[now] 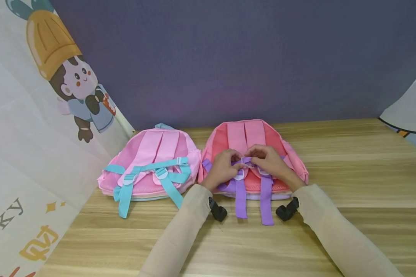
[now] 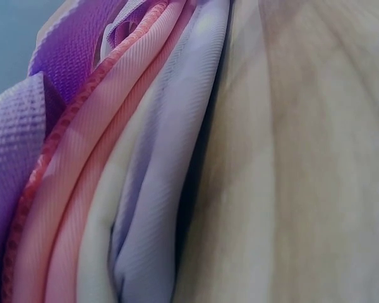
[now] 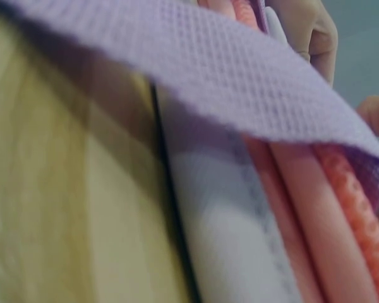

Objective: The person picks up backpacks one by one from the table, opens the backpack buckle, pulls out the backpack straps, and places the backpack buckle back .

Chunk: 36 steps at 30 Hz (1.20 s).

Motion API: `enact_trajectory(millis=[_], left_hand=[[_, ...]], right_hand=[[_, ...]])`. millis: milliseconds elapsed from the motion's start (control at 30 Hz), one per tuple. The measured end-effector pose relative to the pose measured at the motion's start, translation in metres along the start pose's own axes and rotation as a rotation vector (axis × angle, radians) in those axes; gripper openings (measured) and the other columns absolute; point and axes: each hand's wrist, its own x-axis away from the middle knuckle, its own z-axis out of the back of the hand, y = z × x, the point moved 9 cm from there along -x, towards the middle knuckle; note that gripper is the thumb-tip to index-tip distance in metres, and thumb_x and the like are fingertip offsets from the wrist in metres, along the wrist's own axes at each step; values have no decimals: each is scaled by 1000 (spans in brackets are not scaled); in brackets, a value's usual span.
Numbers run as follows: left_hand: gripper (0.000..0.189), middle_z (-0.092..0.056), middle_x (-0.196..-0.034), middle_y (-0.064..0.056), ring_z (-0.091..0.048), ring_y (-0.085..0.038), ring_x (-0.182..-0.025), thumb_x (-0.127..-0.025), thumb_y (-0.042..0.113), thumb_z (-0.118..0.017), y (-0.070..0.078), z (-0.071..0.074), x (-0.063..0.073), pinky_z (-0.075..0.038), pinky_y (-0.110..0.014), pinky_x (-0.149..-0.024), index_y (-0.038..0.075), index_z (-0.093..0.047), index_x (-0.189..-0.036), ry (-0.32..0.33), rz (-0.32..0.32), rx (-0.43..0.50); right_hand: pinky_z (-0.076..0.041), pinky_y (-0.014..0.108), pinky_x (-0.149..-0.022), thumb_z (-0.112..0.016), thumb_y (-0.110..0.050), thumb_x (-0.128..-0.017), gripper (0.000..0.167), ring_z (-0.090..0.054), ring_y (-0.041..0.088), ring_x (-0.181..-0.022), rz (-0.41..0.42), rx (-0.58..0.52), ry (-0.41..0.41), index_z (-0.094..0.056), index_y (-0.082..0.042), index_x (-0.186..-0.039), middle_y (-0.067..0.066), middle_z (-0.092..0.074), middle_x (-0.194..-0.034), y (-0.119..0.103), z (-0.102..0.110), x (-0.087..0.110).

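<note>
A pink backpack [image 1: 215,142] with purple straps lies on the table, its shoulder-strap side facing up. Over its middle, the left hand [image 1: 223,166] pinches a narrow purple webbing strap [image 1: 248,159] near a small white buckle. From the other side the right hand [image 1: 273,163] pinches the same webbing, fingers bent close to the left ones. Two loose purple strap ends [image 1: 240,200] hang toward the front. The left wrist view holds the layered backpack edge [image 2: 158,170] with no hand in it. A purple strap [image 3: 196,69] crosses the right wrist view.
Left of it lies a lighter pink backpack [image 1: 145,146] with turquoise straps, nearly touching. Both are on a wooden table [image 1: 350,165]. A dark panel [image 1: 246,57] stands behind, and a white printed sheet [image 1: 38,134] covers the left side.
</note>
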Motion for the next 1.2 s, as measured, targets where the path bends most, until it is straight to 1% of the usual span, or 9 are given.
enact_trajectory(millis=[167,267,400,533,733,900,1033,1200], left_hand=[[19,-67,-92,-6,-60,-15,-84,-83,16,-72,0,0,0,-47,-22,-77,5,-68,-98,3,-5,10],[18,-67,-92,-5,-60,-15,-84,-83,16,-72,0,0,0,-47,-21,-76,5,-68,-97,3,-4,19],[18,-66,-93,-6,-59,-15,-85,-83,15,-72,-1,-1,0,-47,-22,-77,5,-68,-97,-1,6,32],[19,-66,-92,-6,-59,-15,-85,-83,16,-72,-1,0,0,-47,-22,-77,5,-68,-97,-5,15,37],[19,-65,-92,-6,-58,-14,-85,-83,19,-73,-2,0,1,-47,-23,-77,5,-68,-96,-7,27,48],[19,-65,-92,-5,-58,-14,-86,-82,18,-73,-2,0,1,-48,-24,-79,6,-68,-95,-3,27,52],[18,-66,-92,-4,-59,-14,-86,-83,18,-73,-2,-1,1,-48,-24,-78,6,-68,-96,-4,21,34],[19,-66,-93,-5,-59,-15,-86,-83,18,-72,-1,-2,0,-48,-24,-78,6,-68,-97,-9,20,34]], right_hand=[[-49,16,-78,-60,-2,-89,17,-62,6,-86,-21,44,-10,-67,3,-104,20,-69,-100,2,0,0],[-49,16,-78,-66,-8,-88,18,-63,8,-86,-46,71,-8,-68,1,-103,18,-70,-100,3,-1,0],[-50,16,-77,-70,-12,-86,21,-64,8,-86,-75,90,-6,-69,-1,-104,15,-70,-100,4,-1,0],[-50,16,-72,-70,-10,-85,18,-63,5,-81,-82,95,-1,-70,-1,-100,15,-71,-96,4,-1,0],[-49,17,-65,-69,-5,-85,6,-60,4,-71,-44,99,11,-70,0,-88,12,-69,-83,1,-1,0],[-48,17,-65,-67,-2,-85,4,-59,4,-70,-19,126,16,-69,1,-86,10,-68,-81,0,0,0],[-47,17,-67,-65,-1,-86,4,-57,6,-71,-33,136,9,-68,1,-84,11,-67,-81,1,-1,0],[-46,17,-69,-63,1,-86,5,-56,8,-73,-40,157,-3,-68,0,-83,11,-67,-81,0,-1,0]])
